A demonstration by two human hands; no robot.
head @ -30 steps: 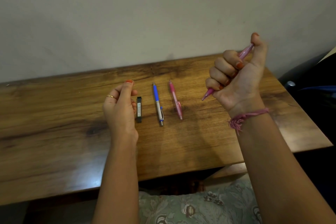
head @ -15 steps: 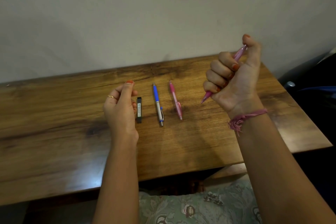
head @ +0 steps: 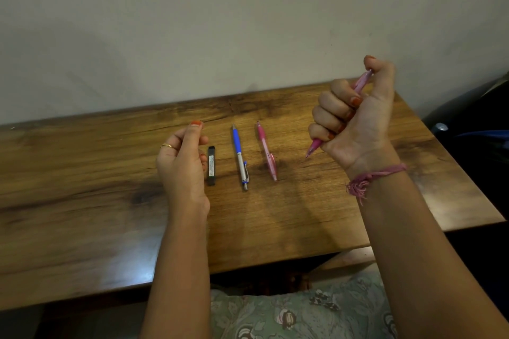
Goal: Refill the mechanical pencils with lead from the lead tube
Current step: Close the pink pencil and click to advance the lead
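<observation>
My right hand (head: 355,115) is raised above the right part of the wooden table (head: 82,187), fist closed around a pink mechanical pencil (head: 314,147). Its tip points down-left and my thumb presses on its top end. My left hand (head: 183,162) hovers over the table with loosely curled fingers, holding nothing. Just right of it lies the black lead tube (head: 211,165). A blue and silver mechanical pencil (head: 240,156) and a second pink pencil (head: 266,151) lie side by side further right.
A plain wall rises behind the table. Dark objects (head: 473,129) stand beyond the table's right edge. My lap in floral cloth (head: 297,314) shows below the front edge.
My right thumb has curled down onto the top of the held pink pencil, and the hand has shifted slightly left. My left hand and the items on the table have stayed put.
</observation>
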